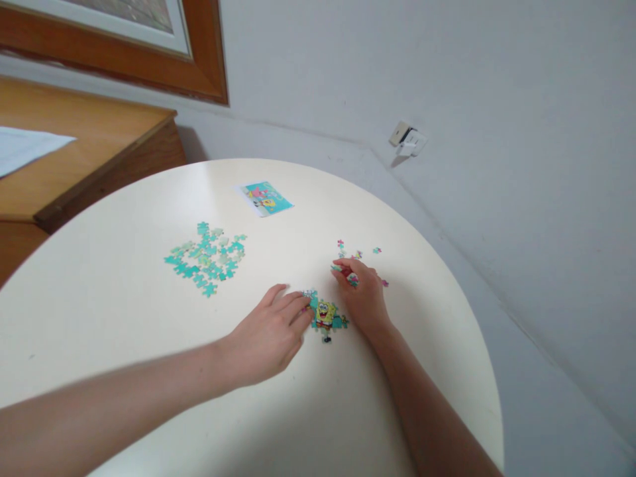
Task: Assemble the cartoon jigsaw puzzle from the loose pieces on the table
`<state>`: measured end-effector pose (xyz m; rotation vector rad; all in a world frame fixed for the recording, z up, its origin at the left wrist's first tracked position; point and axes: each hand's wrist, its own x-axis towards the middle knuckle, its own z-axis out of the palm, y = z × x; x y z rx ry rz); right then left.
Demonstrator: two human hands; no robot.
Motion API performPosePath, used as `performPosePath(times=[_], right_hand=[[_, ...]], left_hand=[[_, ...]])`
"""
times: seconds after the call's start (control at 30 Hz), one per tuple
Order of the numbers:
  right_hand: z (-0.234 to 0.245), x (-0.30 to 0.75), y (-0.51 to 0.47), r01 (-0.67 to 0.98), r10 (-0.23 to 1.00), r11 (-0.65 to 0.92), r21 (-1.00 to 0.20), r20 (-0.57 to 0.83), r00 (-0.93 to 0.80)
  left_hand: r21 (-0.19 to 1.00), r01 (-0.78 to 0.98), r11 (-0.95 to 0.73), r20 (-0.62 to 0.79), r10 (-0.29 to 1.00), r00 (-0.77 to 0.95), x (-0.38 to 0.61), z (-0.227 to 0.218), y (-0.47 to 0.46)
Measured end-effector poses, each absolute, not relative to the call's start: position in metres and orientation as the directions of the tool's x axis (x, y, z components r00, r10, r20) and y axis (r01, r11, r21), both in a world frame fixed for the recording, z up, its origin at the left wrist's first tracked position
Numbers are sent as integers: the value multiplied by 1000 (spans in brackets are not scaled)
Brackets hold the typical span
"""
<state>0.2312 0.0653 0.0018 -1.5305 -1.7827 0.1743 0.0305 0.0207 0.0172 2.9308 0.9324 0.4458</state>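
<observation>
- We look down on a round cream-coloured surface (124, 298) that fills the lower left and middle of the frame.
- Our left hand (268, 334) comes in from the lower left, palm down; its fingers are spread a little and lie flat, fingertips touching the left edge of a small joined patch of jigsaw pieces. It grips nothing that we can see.
- That small joined patch of jigsaw pieces with a yellow cartoon figure on teal (326, 316) lies on the surface just below the middle of the frame, between our two hands.
- Our right hand (362, 295) comes in from the lower right and rests just to the right of the patch. Its fingers are curled, and the fingertips pinch a small pink and green jigsaw piece (352, 279); how firmly, we cannot tell.
- A few scattered small pink and teal jigsaw pieces (356, 252) lie just above the right hand, right of centre.
- A loose heap of teal and pale green jigsaw pieces (207, 258) lies left of centre, well apart from both hands.
- A small rectangular printed picture card in teal, pink and yellow (265, 199) lies flat near the far edge of the surface, above centre.
- In the upper left we see a brown wooden desk (89, 165) with a white sheet of paper (24, 147) on it, and above it a brown wooden picture frame (199, 59) on the wall.
- A white wall socket with a plug (407, 140) sits low on the pale grey wall, upper right of centre.
</observation>
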Motion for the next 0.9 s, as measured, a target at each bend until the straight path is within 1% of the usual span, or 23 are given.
performPosePath(times=[0.23, 0.47, 0.9], right_hand=[[2, 231, 65, 784, 897, 254, -567, 441, 29], [0, 231, 68, 721, 938, 268, -639, 345, -43], [0, 231, 68, 731, 944, 260, -631, 327, -53]], left_hand=[[105, 553, -826, 267, 559, 785, 30, 16, 20], [108, 552, -827, 266, 559, 785, 30, 16, 21], [116, 558, -822, 259, 568, 782, 30, 17, 20]])
